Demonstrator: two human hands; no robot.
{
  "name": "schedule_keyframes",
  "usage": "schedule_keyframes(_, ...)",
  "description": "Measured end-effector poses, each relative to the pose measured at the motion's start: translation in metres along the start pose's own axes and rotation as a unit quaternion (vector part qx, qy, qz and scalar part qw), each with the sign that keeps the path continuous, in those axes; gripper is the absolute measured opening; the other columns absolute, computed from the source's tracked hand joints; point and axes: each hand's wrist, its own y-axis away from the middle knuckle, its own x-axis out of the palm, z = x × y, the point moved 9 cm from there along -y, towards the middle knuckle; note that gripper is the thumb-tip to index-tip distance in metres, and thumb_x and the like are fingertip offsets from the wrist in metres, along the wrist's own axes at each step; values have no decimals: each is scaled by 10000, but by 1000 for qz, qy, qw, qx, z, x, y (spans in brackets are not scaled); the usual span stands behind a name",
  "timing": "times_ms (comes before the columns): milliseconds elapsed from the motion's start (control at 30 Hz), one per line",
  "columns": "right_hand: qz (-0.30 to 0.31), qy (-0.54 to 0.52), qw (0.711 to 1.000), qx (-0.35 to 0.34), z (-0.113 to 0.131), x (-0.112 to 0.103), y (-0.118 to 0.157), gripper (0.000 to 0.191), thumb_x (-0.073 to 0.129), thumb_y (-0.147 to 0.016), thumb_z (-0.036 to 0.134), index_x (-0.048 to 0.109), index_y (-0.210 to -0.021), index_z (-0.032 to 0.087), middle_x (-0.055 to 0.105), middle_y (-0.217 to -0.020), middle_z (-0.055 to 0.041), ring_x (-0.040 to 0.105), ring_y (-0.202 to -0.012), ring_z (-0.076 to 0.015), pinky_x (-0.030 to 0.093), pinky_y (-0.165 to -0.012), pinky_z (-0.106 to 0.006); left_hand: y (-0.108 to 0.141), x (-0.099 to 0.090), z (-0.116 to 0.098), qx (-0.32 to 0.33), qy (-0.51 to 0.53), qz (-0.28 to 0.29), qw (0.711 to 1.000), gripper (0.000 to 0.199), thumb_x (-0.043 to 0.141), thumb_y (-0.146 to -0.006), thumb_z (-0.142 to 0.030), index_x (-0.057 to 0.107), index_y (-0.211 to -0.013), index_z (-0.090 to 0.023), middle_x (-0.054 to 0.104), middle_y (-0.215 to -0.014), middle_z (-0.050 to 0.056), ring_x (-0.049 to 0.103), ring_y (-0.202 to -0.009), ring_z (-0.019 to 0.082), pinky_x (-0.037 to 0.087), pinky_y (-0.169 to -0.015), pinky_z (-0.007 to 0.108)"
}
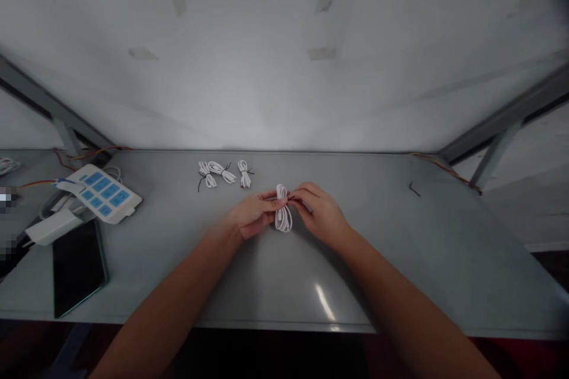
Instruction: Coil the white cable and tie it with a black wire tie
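A coiled white cable (283, 210) stands in a looped bundle just above the table, pinched at its waist between my left hand (255, 214) and my right hand (320, 212). The fingertips of both hands meet at that waist, where a thin dark tie seems to show near my right fingers. Beyond them lie several white cable bundles (221, 172) on the grey table (355, 284), each bound with a black wire tie. A loose black wire tie (415, 189) rests far off to the right.
A white power strip with blue sockets (100, 192) lies at the left, beside a white adapter (52, 226) and a black phone (79, 266). Red and yellow wires (444, 172) run along the table's far right edge. A pale wall rises behind.
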Motion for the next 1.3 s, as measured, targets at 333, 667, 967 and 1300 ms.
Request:
schedule_keyframes(333, 43, -115, 972, 200, -28, 15, 6, 116, 541, -928, 245, 599, -837, 203, 640, -767, -41, 540, -667, -163, 405, -629, -305, 4, 4, -21, 124, -149, -33, 980, 401, 958, -601, -315, 794, -935, -165, 755, -913, 53, 655, -857, 175, 495, -819, 297)
schedule_keyframes(667, 24, -507, 749, 426, -57, 34, 25, 247, 805, -714, 374, 656, -749, 181, 574, -613, 26, 478, -478, -89, 321, -455, -250, 35, 32, -60, 340, -538, -49, 769, 278, 612, -866, -108, 829, -865, -282, 473, -1538, 38, 395, -1424, 294, 334, -1191, 512)
schedule_keyframes(967, -5, -362, 889, 280, -48, 21, 10, 193, 655, -888, 393, 611, -835, 213, 595, -698, 13, 515, -609, -136, 406, -584, -286, 5, 12, -24, 120, -333, 26, 935, 412, 438, -924, -337, 804, -816, -182, 663, -832, 80, 534, -782, 187, 462, -750, 299)
schedule_keyframes(1300, 60, -27, 998, 25, -7, 9, -1, 202, 464, -893, 63, 593, -924, 216, 596, -877, -62, 558, -821, -209, 443, -738, -325, -5, 9, -1, 32, -150, 11, 988, 324, 786, -787, -458, 667, -735, -162, 559, -708, 6, 467, -647, 126, 365, -616, 262)
